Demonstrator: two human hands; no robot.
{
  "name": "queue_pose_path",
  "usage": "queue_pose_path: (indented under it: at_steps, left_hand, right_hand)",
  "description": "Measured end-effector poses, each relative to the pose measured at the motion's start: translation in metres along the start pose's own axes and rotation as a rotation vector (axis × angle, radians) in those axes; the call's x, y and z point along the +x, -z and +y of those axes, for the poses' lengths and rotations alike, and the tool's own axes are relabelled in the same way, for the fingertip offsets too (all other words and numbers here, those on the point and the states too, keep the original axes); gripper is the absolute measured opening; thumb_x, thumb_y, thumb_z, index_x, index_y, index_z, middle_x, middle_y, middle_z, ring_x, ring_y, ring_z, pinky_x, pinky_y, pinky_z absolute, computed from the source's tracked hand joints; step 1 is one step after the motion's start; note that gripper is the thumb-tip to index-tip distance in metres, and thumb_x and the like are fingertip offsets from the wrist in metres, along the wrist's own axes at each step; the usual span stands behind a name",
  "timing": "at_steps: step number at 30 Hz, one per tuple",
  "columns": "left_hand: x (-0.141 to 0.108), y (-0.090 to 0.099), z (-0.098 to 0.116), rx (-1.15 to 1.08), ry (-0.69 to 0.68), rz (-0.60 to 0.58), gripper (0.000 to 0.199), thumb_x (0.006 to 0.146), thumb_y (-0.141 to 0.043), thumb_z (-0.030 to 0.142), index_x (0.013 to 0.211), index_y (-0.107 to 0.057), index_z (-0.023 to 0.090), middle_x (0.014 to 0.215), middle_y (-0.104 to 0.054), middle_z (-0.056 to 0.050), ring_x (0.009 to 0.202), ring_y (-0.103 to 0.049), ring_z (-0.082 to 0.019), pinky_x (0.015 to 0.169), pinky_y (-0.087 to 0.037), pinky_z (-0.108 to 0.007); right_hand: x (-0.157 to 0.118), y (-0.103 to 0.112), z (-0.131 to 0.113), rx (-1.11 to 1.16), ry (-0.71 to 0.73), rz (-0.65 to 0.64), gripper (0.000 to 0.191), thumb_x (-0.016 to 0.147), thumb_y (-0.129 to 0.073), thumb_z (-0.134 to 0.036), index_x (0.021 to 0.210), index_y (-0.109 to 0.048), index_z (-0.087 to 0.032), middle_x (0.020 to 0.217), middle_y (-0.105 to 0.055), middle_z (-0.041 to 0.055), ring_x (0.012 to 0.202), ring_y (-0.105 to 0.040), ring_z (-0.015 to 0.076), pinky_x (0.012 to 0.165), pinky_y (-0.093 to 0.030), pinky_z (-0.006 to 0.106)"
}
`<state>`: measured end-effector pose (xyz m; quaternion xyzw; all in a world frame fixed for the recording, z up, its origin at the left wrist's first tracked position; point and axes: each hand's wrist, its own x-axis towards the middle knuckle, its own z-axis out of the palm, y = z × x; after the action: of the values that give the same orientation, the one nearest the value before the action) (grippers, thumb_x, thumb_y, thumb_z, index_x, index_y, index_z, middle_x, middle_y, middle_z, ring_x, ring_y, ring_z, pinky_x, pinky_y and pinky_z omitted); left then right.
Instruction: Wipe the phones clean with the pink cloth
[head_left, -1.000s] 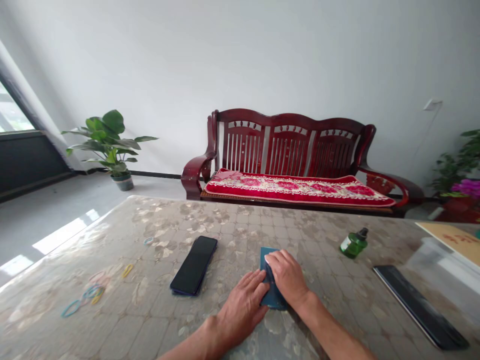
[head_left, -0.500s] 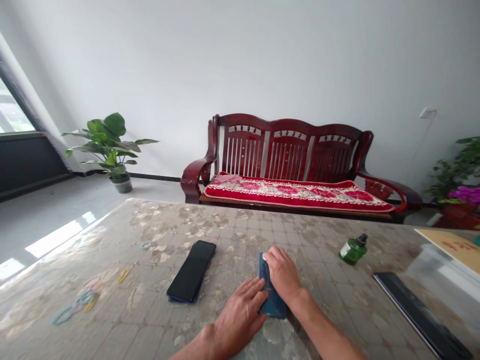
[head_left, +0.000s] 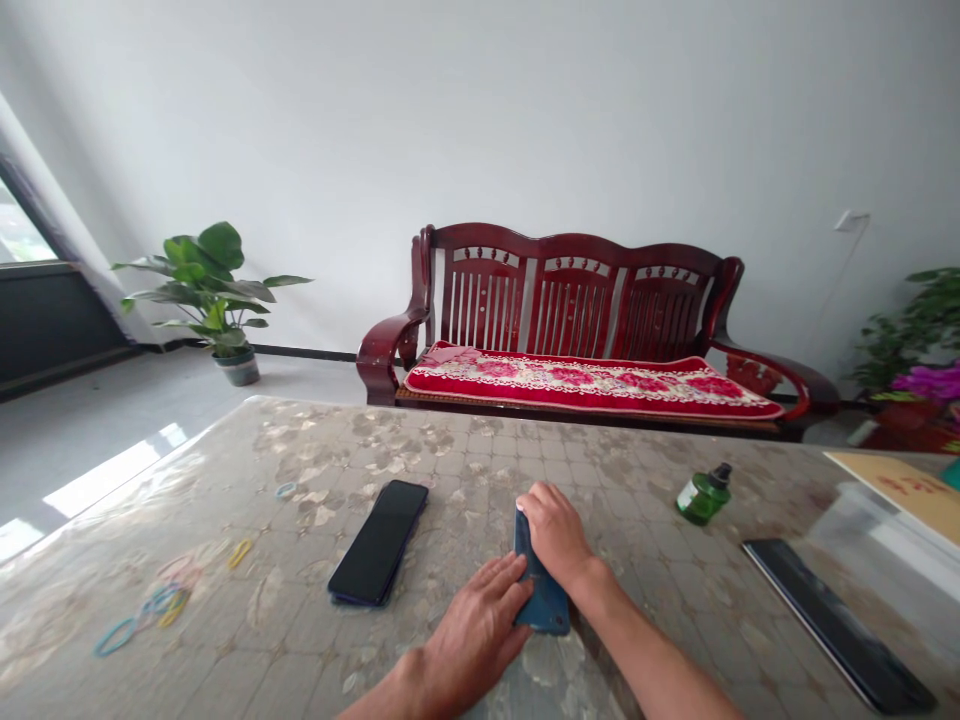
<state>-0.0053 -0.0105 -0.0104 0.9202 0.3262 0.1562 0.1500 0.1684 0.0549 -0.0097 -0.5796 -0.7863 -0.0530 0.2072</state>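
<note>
A blue phone (head_left: 546, 606) lies on the table between my hands, its back up and a small camera spot at the near right corner. I cannot tell whether a case covers it. My right hand (head_left: 553, 535) is curled over its far end and right side, thumb near the far left corner. From the left, my left hand (head_left: 484, 615) presses its fingers against the near left side. Both hands hide much of the phone. Left of them rests a black-screened phone (head_left: 380, 545), seemingly on top of another flat item.
The patterned table (head_left: 300, 660) carries coloured rubber bands (head_left: 161, 605) at left. To the right are a green pump bottle (head_left: 703, 497), a long dark glossy object (head_left: 832, 620) and a clear container (head_left: 892, 530) beneath a tan card (head_left: 900, 490). A wooden bench (head_left: 570, 300) stands beyond.
The whole view has shifted slightly. My right hand has moved a little left and away along the phone; my left hand keeps nearly the same place. The other things stay put.
</note>
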Motion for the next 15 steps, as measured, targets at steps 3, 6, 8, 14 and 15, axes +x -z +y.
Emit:
queue_pose_path:
  at_steps: [3,6,8,14,15]
  left_hand:
    - [0.0,0.001,0.0,0.004,-0.005,-0.006,0.038,0.088,-0.062,0.019,0.125,-0.056,0.019,0.145,-0.051,-0.012,0.135,-0.046,-0.028,0.114,-0.038,-0.044]
    - [0.001,0.002,0.001,-0.004,-0.005,-0.002,0.038,0.088,-0.062,0.02,0.125,-0.056,0.019,0.145,-0.051,-0.011,0.135,-0.046,-0.027,0.114,-0.037,-0.044]
    - [0.002,0.002,0.001,-0.011,-0.003,-0.003,0.039,0.087,-0.062,0.02,0.126,-0.056,0.02,0.144,-0.052,-0.011,0.135,-0.046,-0.027,0.114,-0.037,-0.044]
    - [0.0,-0.001,0.002,0.003,0.0,0.013,0.038,0.086,-0.064,0.017,0.124,-0.056,0.019,0.143,-0.053,-0.012,0.135,-0.046,-0.028,0.114,-0.037,-0.044]
    - [0.0,-0.002,0.001,0.007,-0.004,0.015,0.039,0.086,-0.064,0.017,0.124,-0.056,0.018,0.143,-0.052,-0.012,0.135,-0.046,-0.028,0.114,-0.038,-0.045]
  right_hand:
    - [0.002,-0.002,-0.002,-0.003,-0.011,0.0,0.033,0.09,-0.045,0.002,0.076,-0.06,-0.024,0.081,-0.056,0.0008,0.077,-0.051,0.0175,0.07,-0.041,0.027]
    - [-0.016,0.006,-0.006,-0.017,0.011,0.006,0.027,0.09,-0.05,-0.001,0.08,-0.06,-0.023,0.087,-0.059,0.0022,0.084,-0.053,0.0186,0.075,-0.04,0.028]
    - [-0.031,0.012,-0.007,-0.015,0.05,0.001,0.021,0.09,-0.053,-0.005,0.083,-0.061,-0.023,0.088,-0.059,0.0023,0.085,-0.053,0.0193,0.076,-0.04,0.029]
    - [-0.037,0.017,0.002,-0.004,0.053,0.02,0.017,0.093,-0.054,-0.011,0.09,-0.066,-0.024,0.087,-0.06,0.0023,0.086,-0.054,0.0195,0.078,-0.04,0.03]
    - [-0.034,0.017,0.004,-0.01,0.027,0.024,0.017,0.093,-0.054,-0.012,0.089,-0.066,-0.024,0.087,-0.06,0.0023,0.086,-0.054,0.0196,0.078,-0.04,0.03]
